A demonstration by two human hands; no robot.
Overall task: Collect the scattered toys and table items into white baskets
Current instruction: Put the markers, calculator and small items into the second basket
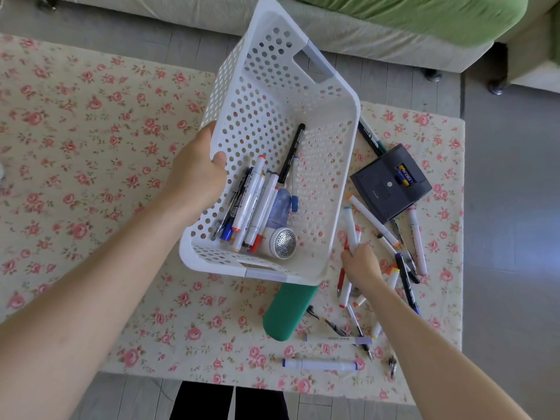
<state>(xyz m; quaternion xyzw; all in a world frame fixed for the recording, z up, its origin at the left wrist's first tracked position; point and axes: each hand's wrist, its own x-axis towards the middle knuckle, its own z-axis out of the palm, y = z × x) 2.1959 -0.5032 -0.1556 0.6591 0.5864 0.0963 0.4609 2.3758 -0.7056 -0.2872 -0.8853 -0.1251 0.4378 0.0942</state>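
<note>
White basket [328,177] is held clear of the tabletop [91,147] by the left hand [197,171], near end tipped low. Left grip is closed on the long side rim, thumb hooked over the edge. The markers and pens [248,204] already loaded are slid into the low near corner, with a lint shaver [280,241] beside them. Right hand [362,265] is down on the tabletop just right of the basket, its grip curled round at least one white marker [351,228]; the exact count in the grip cannot be told. More loose markers [416,237] are scattered near it. Basket is judged light, thin perforated plastic: some wall flex is expected from a one-sided hold, and the end handle cut-outs would be the stiffer points. Markers are judged light, smooth and prone to roll; they are best bundled mid-barrel and dropped in low. Dark device [391,183] has its battery bay open with cells showing. It is probably the heaviest piece, to be taken by its sides and kept level so the cells are not shed. Green case [288,310] lies partly under the basket; likely smooth, to be grasped across its width.
</note>
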